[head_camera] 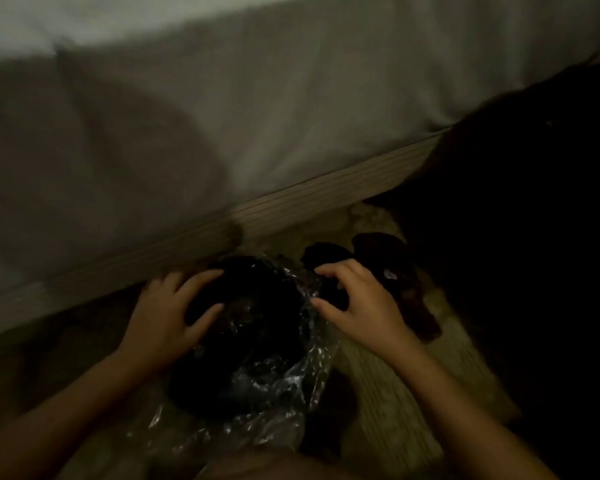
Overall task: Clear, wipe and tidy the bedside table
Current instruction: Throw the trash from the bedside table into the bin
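A dim, blurred scene is shown from above, beside a bed covered with a pale sheet, whose ribbed base runs diagonally across the view. On the floor, a light ribbed rug is seen under the things. In the middle, a crinkled clear plastic bag is laid on the rug, with a dark bundle held inside or upon it; what the bundle is cannot be told. The left hand is placed on the left side of the dark bundle, its fingers spread apart and curved over the bundle's top, the thumb pressed against its near side. The right hand is held at the right edge of the bag, its fingers curled and apart; whether the plastic or the dark material there is pinched cannot be told. Just beyond the right hand, two dark slipper-like things are seen on the rug. The bedside table is not seen; the far right is lost in shadow.
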The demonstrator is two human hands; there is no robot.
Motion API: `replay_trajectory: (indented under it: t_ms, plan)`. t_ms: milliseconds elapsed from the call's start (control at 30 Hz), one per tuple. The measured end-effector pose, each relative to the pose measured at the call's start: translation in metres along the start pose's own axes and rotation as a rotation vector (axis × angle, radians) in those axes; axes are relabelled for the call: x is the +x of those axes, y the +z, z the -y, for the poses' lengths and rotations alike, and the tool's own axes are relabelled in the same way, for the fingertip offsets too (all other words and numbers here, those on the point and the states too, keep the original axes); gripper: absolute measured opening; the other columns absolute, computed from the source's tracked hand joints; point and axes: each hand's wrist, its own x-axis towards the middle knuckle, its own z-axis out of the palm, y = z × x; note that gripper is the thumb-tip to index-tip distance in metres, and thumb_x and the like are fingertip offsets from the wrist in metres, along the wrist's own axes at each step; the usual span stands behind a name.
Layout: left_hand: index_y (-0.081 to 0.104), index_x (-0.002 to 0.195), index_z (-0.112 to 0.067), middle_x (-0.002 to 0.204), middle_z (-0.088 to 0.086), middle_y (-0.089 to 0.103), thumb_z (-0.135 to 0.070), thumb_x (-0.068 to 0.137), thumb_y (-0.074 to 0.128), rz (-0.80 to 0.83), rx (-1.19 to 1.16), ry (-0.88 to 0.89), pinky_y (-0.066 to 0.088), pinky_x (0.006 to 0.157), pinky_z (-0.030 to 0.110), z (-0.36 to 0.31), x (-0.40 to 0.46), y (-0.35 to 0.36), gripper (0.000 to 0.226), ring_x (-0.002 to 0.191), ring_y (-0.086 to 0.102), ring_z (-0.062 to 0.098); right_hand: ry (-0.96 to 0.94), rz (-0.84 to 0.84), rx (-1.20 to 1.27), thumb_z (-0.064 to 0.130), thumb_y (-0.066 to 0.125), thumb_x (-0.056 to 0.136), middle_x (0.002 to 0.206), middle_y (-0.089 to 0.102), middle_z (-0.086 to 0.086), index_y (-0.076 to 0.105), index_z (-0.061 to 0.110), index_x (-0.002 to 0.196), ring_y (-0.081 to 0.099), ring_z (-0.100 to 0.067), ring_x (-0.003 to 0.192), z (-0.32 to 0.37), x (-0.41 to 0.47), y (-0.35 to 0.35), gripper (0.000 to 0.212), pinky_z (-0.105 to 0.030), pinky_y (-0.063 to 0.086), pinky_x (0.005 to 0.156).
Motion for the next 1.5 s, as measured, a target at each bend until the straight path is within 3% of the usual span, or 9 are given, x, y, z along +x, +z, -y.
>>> replay_trajectory:
  t_ms: [167, 300, 400, 533, 733, 967, 1033, 1233, 1500]
  plan:
    - [0.053, 0.130, -0.020, 0.122, 0.011, 0.054, -0.044, 0.081, 0.045, -0.003, -0.195, -0.275, 0.039, 0.090, 0.031, 0.011, -0.028, 0.027, 0.055, 0.113, 0.051, 0.028, 0.025, 0.109, 0.019, 0.046, 0.059, 0.086, 0.130, 0.040, 0.011, 0.036, 0.031, 0.138, 0.047, -0.006, 0.112, 0.007, -0.007, 0.034, 0.058, -0.026, 0.049, 0.079]
    - [0.048, 0.132, -0.021, 0.144, 0.016, 0.037, 0.008, 0.078, 0.056, -0.170, -0.431, -0.378, 0.030, 0.104, 0.011, 0.008, -0.027, 0.028, 0.061, 0.132, 0.034, 0.019, 0.063, 0.100, 0.050, 0.032, 0.058, 0.090, 0.132, 0.035, 0.010, 0.034, 0.030, 0.139, 0.054, -0.005, 0.098, 0.011, -0.013, 0.046, 0.054, -0.026, 0.051, 0.075]
    - [0.039, 0.126, -0.039, 0.138, 0.005, 0.044, 0.025, 0.076, 0.046, -0.086, -0.592, -0.458, 0.036, 0.094, 0.003, 0.006, -0.018, 0.020, 0.082, 0.124, 0.046, 0.018, 0.099, 0.080, 0.097, 0.017, 0.055, 0.091, 0.128, 0.037, 0.007, 0.039, 0.026, 0.138, 0.054, -0.004, 0.085, 0.012, -0.013, 0.052, 0.050, -0.023, 0.049, 0.072]
    - [0.038, 0.113, -0.075, 0.132, -0.008, 0.043, 0.029, 0.072, 0.042, -0.029, -0.619, -0.366, 0.031, 0.082, -0.010, 0.007, -0.007, 0.010, 0.112, 0.108, 0.049, -0.020, 0.127, 0.049, 0.110, 0.005, 0.053, 0.088, 0.123, 0.038, 0.004, 0.043, 0.021, 0.137, 0.046, 0.001, 0.072, 0.006, -0.011, 0.051, 0.053, -0.007, 0.036, 0.060]
    - [0.038, 0.107, -0.079, 0.122, -0.036, 0.049, 0.024, 0.070, 0.051, 0.099, -0.555, -0.112, 0.038, 0.105, 0.023, -0.033, 0.040, -0.025, 0.111, 0.124, 0.048, 0.006, 0.221, -0.123, 0.155, -0.001, 0.056, 0.083, 0.110, 0.042, 0.010, 0.049, 0.028, 0.133, 0.050, 0.003, 0.077, -0.006, -0.031, -0.010, 0.059, -0.006, 0.039, 0.064]
    - [0.057, 0.103, -0.068, 0.115, -0.034, 0.059, -0.002, 0.066, 0.048, 0.197, -0.590, 0.290, 0.040, 0.087, 0.004, -0.131, 0.104, -0.075, 0.076, 0.109, 0.050, -0.019, 0.318, -0.368, 0.068, 0.003, 0.060, 0.084, 0.103, 0.040, 0.023, 0.045, 0.035, 0.133, 0.048, 0.011, 0.088, -0.006, -0.094, -0.135, 0.061, -0.004, 0.039, 0.068]
    - [0.063, 0.103, -0.060, 0.120, -0.027, 0.058, -0.006, 0.065, 0.046, 0.201, -0.603, 0.387, 0.047, 0.081, 0.012, -0.163, 0.120, -0.081, 0.069, 0.104, 0.055, -0.014, 0.373, -0.422, 0.109, 0.002, 0.058, 0.084, 0.103, 0.043, 0.021, 0.042, 0.041, 0.132, 0.050, 0.011, 0.082, -0.001, -0.119, -0.172, 0.064, -0.007, 0.041, 0.065]
    - [0.063, 0.117, -0.045, 0.142, -0.020, 0.045, -0.027, 0.072, 0.049, 0.299, -0.629, 0.604, 0.036, 0.107, 0.052, -0.240, 0.161, -0.083, 0.051, 0.134, 0.042, 0.010, 0.500, -0.633, 0.090, -0.001, 0.057, 0.079, 0.109, 0.051, 0.011, 0.052, 0.038, 0.127, 0.051, 0.012, 0.072, 0.014, -0.182, -0.245, 0.061, -0.007, 0.040, 0.064]
    - [0.063, 0.080, -0.067, 0.121, -0.032, 0.053, 0.016, 0.071, 0.056, 0.285, -0.658, 0.523, 0.041, 0.101, 0.023, -0.313, 0.149, -0.117, 0.084, 0.121, 0.048, -0.003, 0.572, -0.690, -0.008, 0.006, 0.062, 0.081, 0.109, 0.051, 0.012, 0.054, 0.036, 0.124, 0.048, 0.014, 0.074, 0.016, -0.218, -0.282, 0.053, -0.008, 0.040, 0.069]
